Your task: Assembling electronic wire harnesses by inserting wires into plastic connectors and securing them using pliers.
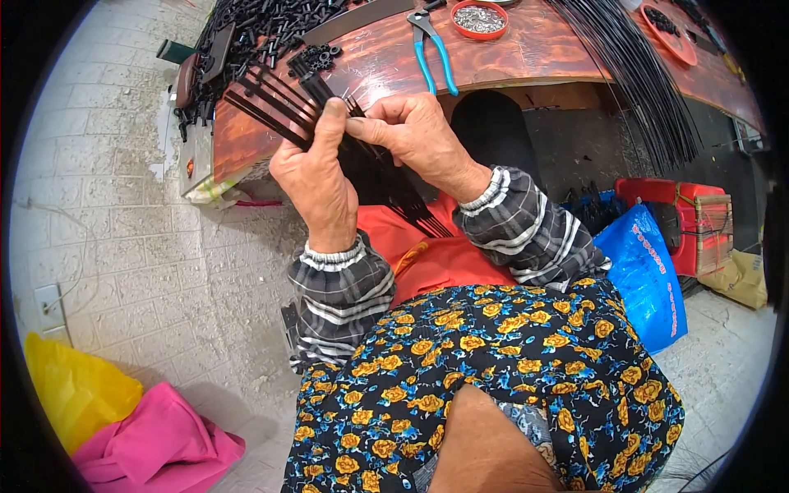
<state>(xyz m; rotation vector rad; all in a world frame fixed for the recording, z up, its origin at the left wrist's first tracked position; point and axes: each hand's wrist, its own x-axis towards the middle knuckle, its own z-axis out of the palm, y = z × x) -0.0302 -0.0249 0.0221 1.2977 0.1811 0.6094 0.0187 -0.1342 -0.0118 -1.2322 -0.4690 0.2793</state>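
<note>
Above my lap I hold a bundle of thin black ribs that looks like an umbrella frame (374, 174). Its upper ends fan out to the left past my fingers, and its lower ends slant down to a red cloth (386, 234) on my lap. My left hand (316, 185) is closed around the bundle, thumb pointing up. With thumb and fingers pressed together, my right hand (423, 141) pinches at the ribs beside the left thumb. Whatever small piece may sit between these fingertips is hidden.
On the wooden table (370, 70) lie blue-handled pliers (434, 57), a red dish (480, 34) of small metal bits, black plastic parts (271, 41) and long black rods (633, 74). A blue bag (645, 267) and a red stool (699, 230) stand right; yellow and pink bags (156, 444) lie left.
</note>
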